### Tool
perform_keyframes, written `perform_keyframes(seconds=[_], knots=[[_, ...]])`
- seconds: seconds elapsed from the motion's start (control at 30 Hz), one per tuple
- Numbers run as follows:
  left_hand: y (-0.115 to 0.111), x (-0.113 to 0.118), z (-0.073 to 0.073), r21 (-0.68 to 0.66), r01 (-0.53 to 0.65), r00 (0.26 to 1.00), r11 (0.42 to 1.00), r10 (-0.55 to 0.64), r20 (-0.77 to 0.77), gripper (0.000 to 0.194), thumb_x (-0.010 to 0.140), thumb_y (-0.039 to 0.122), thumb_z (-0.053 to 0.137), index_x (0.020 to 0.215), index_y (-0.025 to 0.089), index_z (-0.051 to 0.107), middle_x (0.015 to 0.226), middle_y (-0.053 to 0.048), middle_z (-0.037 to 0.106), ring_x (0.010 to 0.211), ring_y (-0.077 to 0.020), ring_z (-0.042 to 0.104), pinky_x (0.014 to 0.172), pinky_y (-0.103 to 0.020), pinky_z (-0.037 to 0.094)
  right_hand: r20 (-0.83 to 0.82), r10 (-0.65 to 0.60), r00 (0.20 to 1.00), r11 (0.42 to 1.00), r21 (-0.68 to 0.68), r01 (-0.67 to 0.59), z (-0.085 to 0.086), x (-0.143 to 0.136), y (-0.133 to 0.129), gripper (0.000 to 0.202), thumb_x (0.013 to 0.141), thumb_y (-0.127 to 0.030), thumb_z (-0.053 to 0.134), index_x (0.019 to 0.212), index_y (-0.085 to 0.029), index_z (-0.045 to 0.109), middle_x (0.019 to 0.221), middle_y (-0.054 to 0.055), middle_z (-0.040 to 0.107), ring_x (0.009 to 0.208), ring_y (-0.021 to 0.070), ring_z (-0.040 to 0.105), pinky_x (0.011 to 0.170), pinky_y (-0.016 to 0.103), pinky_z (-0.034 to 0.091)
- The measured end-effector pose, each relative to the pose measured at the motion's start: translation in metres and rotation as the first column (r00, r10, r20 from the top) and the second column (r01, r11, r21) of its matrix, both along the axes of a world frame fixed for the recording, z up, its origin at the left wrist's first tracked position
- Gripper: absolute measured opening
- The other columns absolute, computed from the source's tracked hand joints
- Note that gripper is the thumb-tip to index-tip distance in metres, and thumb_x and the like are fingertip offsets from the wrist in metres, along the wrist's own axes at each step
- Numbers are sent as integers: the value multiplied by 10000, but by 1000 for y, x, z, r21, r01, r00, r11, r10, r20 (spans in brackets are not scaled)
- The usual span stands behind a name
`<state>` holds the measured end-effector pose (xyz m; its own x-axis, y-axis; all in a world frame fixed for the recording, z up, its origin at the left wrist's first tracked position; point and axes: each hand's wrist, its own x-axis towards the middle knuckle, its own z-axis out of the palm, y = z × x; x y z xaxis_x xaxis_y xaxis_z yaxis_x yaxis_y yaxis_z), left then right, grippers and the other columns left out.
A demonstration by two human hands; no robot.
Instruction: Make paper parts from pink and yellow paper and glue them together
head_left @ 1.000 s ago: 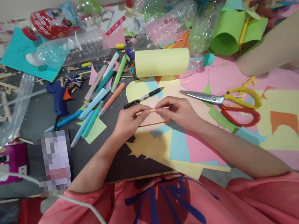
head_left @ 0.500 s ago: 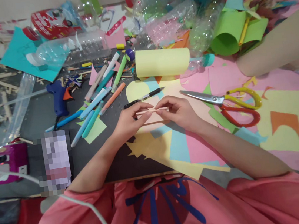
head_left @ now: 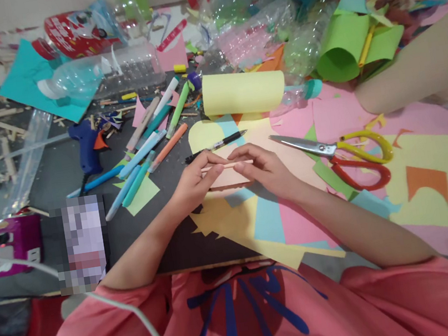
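In the head view, a pale pink sheet of paper (head_left: 230,177) is between my two hands, its far edge curled or folded into a thin strip. My left hand (head_left: 198,184) pinches the left part of that strip between thumb and fingers. The right part is pinched the same way by my right hand (head_left: 270,171). Just beyond the fingers a black pen (head_left: 217,146) lies on paper scraps. To the right of my right hand rest scissors (head_left: 324,148) with one yellow and one red handle, blades apart. A rolled yellow paper tube (head_left: 243,92) lies farther back.
Several markers (head_left: 142,153) and a blue glue gun (head_left: 86,146) lie to the left. A phone-like blurred object (head_left: 86,242) is near the front edge. Clear plastic bottles (head_left: 129,69) crowd the back. Another person's arm (head_left: 415,66) rests at the right.
The strip along the paper's edge now looks straighter and more even between my thumbs. My fingers have shifted slightly; both hands keep their place.
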<state>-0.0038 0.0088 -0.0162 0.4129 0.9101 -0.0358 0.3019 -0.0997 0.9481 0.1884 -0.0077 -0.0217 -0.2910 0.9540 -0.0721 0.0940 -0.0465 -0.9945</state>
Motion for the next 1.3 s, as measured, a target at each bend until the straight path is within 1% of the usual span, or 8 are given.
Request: perform_keyframes(seconds=[0.13, 0.27, 0.37, 0.5, 0.8, 0.9, 1.13, 1.3], knots=[[-1, 0, 0, 6, -3, 1000, 1000, 3, 24, 354, 902, 538, 545, 868, 201, 649, 872, -39, 677, 840, -176, 641, 786, -280, 506, 80, 83, 993, 996, 18, -84, 4, 1, -1, 508, 882, -709, 490, 955, -219, 603, 873, 22, 664, 732, 150, 595, 625, 272, 449], [-1, 0, 0, 6, 2, 1000, 1000, -2, 27, 333, 888, 524, 569, 861, 201, 649, 844, -35, 664, 820, -178, 630, 781, -289, 505, 152, 116, 982, 992, 27, -122, 6, 2, 0, 553, 892, -746, 408, 757, -221, 516, 617, -40, 498, 575, 122, 488, 552, 266, 376], [-1, 0, 0, -7, 4, 1000, 1000, -4, 9, 341, 880, 533, 573, 868, 201, 652, 848, -36, 660, 821, -180, 624, 784, -290, 502, 158, 125, 980, 990, 41, -133, 6, 3, 0, 565, 899, -748, 388, 692, -228, 459, 555, -52, 461, 548, 117, 462, 556, 269, 368], [0, -1, 0, -3, 29, 1000, 1000, -29, -10, 381, 879, 568, 557, 873, 197, 645, 852, -34, 650, 822, -171, 627, 767, -274, 505, 91, 196, 977, 979, -70, -190, 6, 4, -1, 560, 908, -745, 374, 696, -232, 454, 482, -57, 478, 473, 115, 468, 505, 262, 367], [-1, -1, 0, 15, 37, 999, 999, -38, 30, 251, 876, 433, 596, 870, 187, 642, 875, -37, 687, 859, -167, 668, 813, -264, 527, 7, 209, 978, 966, -157, -206, 9, 4, 0, 529, 898, -716, 449, 717, -220, 480, 504, -52, 525, 450, 103, 489, 484, 246, 395], [-1, -1, 1, 26, 31, 999, 999, -32, 36, 277, 867, 463, 619, 881, 187, 647, 892, -44, 706, 882, -174, 687, 822, -266, 541, -4, 192, 981, 968, -163, -190, 9, 4, 0, 510, 891, -707, 476, 731, -223, 477, 501, -64, 516, 446, 101, 499, 488, 243, 403], [-2, 0, -3, -249, 12, 990, 968, 22, 136, 524, 841, 684, 569, 891, 172, 664, 794, -32, 713, 616, -172, 709, 553, -265, 570, 25, 155, 988, 986, -70, -153, 6, 4, -1, 493, 902, -692, 471, 741, -226, 495, 507, -61, 540, 455, 103, 497, 493, 253, 379], [-1, 0, 0, -113, -39, 998, 993, 43, 37, 453, 848, 599, 608, 826, 153, 687, 816, -46, 731, 758, -174, 702, 655, -236, 550, 18, 138, 990, 987, -82, -136, 5, 4, -1, 487, 888, -695, 491, 750, -228, 489, 496, -71, 526, 454, 101, 493, 493, 251, 366]])
